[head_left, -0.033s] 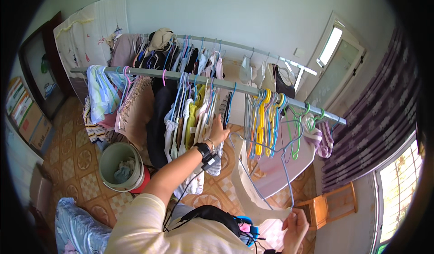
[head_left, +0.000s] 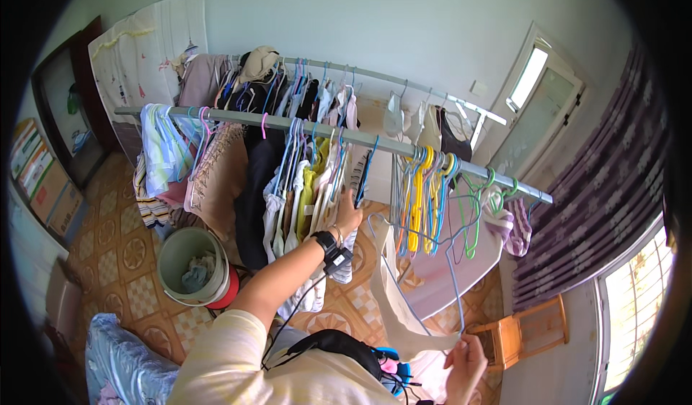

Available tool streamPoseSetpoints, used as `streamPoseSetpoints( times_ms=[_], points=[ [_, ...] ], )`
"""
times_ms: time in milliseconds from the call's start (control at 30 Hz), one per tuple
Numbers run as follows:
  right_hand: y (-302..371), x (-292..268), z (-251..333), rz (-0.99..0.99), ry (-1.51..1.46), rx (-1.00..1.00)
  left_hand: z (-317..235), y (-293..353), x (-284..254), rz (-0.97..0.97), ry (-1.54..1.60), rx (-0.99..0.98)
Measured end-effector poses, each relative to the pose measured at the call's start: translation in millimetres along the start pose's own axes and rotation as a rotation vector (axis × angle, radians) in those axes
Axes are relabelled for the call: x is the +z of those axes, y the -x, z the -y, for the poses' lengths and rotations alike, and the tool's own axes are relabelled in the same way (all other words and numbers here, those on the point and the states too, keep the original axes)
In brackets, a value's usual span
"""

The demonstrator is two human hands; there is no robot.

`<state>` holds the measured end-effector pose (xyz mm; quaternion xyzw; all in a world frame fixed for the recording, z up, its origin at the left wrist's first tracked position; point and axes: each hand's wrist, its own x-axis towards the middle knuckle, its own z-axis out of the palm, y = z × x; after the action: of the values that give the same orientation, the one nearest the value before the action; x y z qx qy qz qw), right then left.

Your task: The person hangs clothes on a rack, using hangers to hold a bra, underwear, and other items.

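Pretty sure this is a room in somebody's home. Metal rails [head_left: 389, 143] loaded with mixed everyday clothes [head_left: 160, 156] run from ten o'clock across to three, and there's a flowery purple curtain [head_left: 587, 189] at three with a barred window [head_left: 638, 290] at four. Wooden chair [head_left: 509, 338] between four and five, bucket [head_left: 168, 261] with rags [head_left: 196, 275] at eight, cardboard boxes [head_left: 47, 207] around nine. Patterned tile floor [head_left: 144, 297] and a pale painted wall [head_left: 404, 23] at twelve also say house to me.
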<state>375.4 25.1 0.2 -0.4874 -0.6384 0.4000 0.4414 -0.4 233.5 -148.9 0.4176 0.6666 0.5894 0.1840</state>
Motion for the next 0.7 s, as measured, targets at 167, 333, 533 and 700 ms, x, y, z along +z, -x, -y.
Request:
streamPoseSetpoints(
  times_ms=[167, 333, 533, 700],
  points=[
    [-17, 48, 2, 0.081, 0.088, -0.12, 10, 16, -34, -0.147, 0.114, -0.179],
    [-68, 92, 0, 0.113, 0.082, -0.237, 31, 10, -69, -0.276, 0.035, -0.057],
    [-122, 157, -9, 0.167, 0.165, -0.279, 18, 22, -89, -0.25, -0.02, -0.18],
    [-175, 221, -55, 0.222, -0.107, -0.154, 7, 54, -110, 0.149, -0.212, 0.077]
  ],
)
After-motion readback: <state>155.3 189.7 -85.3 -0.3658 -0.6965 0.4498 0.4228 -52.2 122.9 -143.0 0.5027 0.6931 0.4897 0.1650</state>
